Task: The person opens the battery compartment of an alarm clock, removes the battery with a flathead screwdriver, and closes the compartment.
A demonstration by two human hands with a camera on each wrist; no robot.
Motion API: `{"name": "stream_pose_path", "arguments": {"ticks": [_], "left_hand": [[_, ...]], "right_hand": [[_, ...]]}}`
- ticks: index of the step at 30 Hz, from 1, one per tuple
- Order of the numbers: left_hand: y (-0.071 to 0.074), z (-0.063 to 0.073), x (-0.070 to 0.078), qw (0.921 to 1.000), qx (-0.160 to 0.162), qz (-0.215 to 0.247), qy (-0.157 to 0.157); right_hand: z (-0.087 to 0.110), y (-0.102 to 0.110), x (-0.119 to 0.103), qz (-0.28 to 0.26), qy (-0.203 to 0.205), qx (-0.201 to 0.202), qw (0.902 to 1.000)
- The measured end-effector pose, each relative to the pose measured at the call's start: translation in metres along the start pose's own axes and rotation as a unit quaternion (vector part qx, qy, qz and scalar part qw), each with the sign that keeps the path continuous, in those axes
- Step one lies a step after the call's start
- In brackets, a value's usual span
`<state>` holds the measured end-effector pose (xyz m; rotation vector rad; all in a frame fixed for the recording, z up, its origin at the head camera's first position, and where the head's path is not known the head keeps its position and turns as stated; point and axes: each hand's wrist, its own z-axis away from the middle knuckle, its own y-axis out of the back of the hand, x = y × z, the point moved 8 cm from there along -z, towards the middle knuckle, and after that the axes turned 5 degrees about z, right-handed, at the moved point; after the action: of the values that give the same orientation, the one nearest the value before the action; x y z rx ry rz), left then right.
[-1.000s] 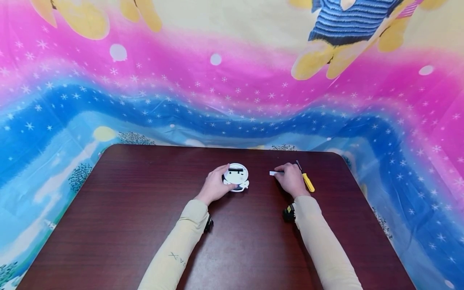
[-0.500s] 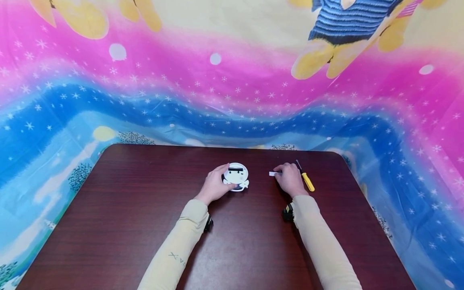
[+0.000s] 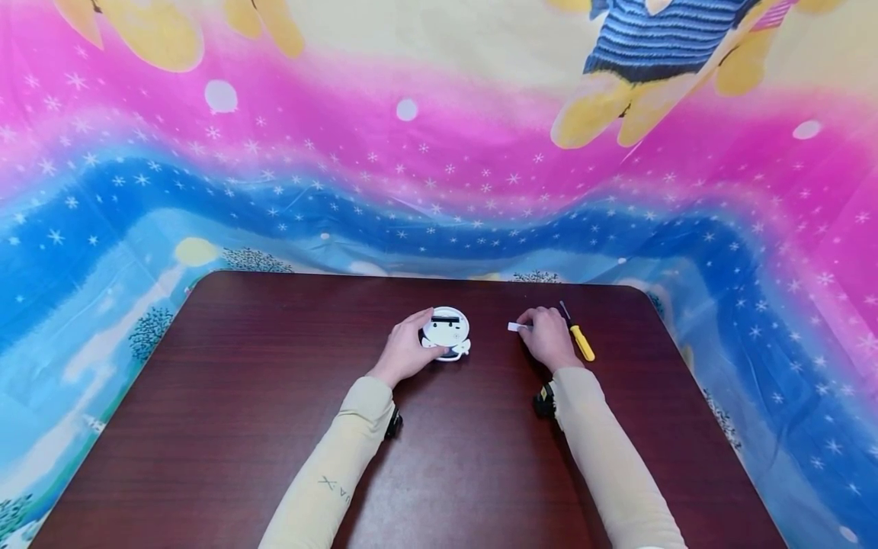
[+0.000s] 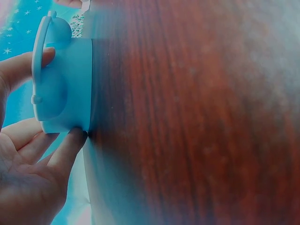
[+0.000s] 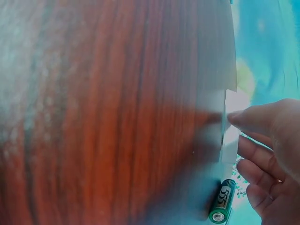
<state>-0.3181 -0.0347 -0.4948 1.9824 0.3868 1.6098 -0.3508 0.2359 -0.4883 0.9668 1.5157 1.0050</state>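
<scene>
A white twin-bell alarm clock (image 3: pixel 453 335) lies on its face with its back up, a dark battery slot showing. My left hand (image 3: pixel 403 349) grips it from the left, thumb at the near edge and fingers round the far side. In the left wrist view the bells and handle of the clock (image 4: pixel 56 89) face the camera. To the right, my right hand (image 3: pixel 550 335) pinches a small flat white strip (image 5: pixel 230 145), probably the battery cover, low at the tabletop. A green battery (image 5: pixel 222 201) lies beside the strip, under that hand and hidden in the head view.
A screwdriver (image 3: pixel 583 344) with a yellow handle lies just right of my right hand, blade pointing away. The dark brown table (image 3: pixel 274 366) ends at a back edge close behind the hands. A colourful printed cloth (image 3: pixel 439 175) hangs behind it.
My right hand has barely shifted left, with the white strip tilting slightly in its fingers. The left hand and the alarm clock stay in place.
</scene>
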Motion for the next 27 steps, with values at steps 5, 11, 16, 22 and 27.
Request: {"name": "stream_pose_path", "arguments": {"ticks": [5,11,16,22,27], "left_hand": [[0.0,0.0,0.001,1.0,-0.001,0.004,0.0],[0.001,0.0,0.002,1.0,0.002,0.005,-0.004],[0.001,0.001,0.002,1.0,0.003,0.006,-0.006],[0.001,0.001,0.002,0.9999,0.006,-0.002,-0.01],[0.001,0.0,0.002,0.9999,0.007,0.0,-0.013]], "right_hand": [[0.0,0.001,-0.002,-0.01,0.001,0.001,1.0],[-0.002,0.006,-0.006,-0.025,0.009,0.014,0.9995],[-0.006,0.009,-0.012,-0.036,0.016,0.022,0.999],[-0.01,0.01,-0.02,-0.054,0.02,0.021,0.9981],[-0.012,0.015,-0.031,-0.069,0.036,0.035,0.9963]]}}
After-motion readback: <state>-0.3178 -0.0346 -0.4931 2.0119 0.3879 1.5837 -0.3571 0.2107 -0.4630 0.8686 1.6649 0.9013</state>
